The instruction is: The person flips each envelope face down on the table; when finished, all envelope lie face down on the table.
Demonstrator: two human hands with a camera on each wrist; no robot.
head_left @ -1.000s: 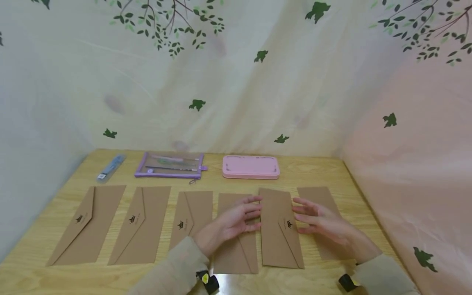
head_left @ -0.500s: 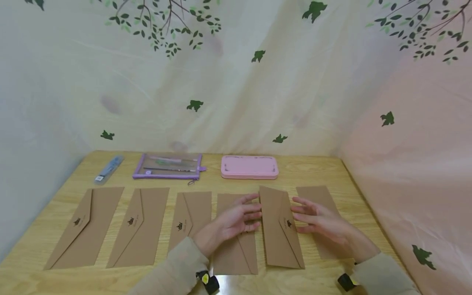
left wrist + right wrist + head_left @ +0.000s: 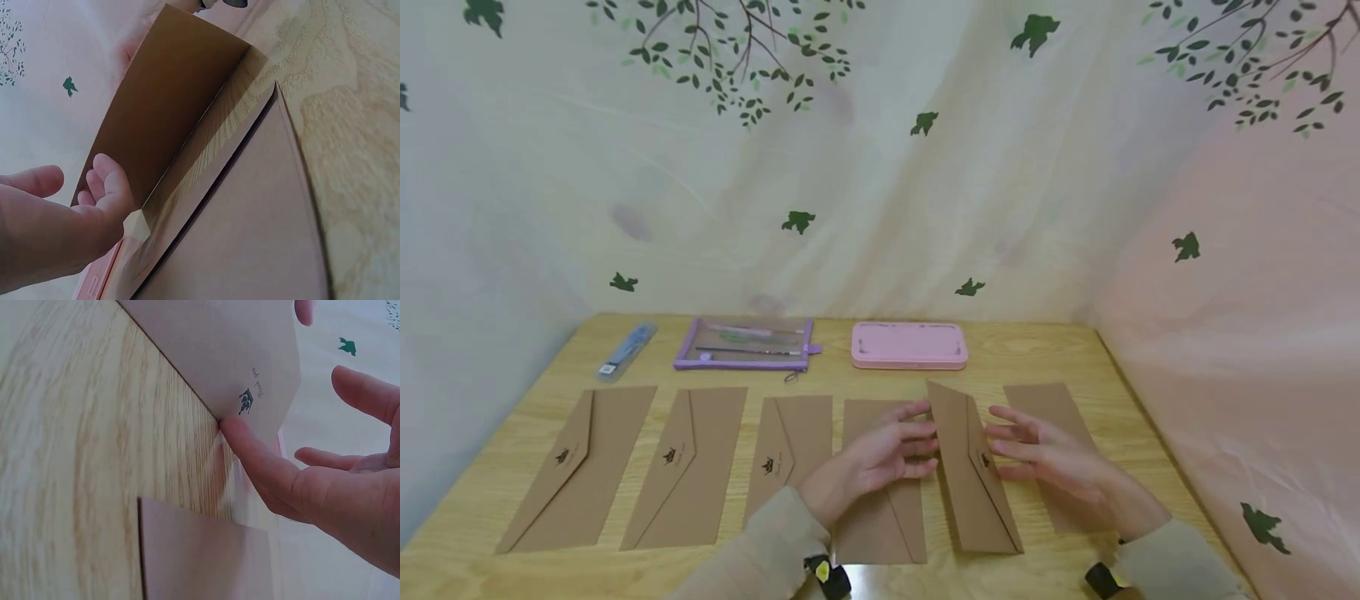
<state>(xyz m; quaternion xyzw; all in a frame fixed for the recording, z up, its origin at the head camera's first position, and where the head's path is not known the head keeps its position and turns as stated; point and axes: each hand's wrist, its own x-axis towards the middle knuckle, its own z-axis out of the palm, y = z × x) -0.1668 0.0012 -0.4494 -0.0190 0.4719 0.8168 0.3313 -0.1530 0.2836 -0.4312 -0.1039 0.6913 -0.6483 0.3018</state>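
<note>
Tilted more steeply than a second ago, the brown rectangular paper envelope with a black crown print point(image 3: 964, 479) leans between the loosely open left hand point(image 3: 880, 454) and right hand point(image 3: 1056, 462), touched but ungripped, so uneven fingertip pressure could topple it

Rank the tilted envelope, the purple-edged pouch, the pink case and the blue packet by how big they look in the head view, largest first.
1. Tilted envelope
2. Purple-edged pouch and pink case: too close to rank, though the pouch looks slightly wider
3. Blue packet
</note>
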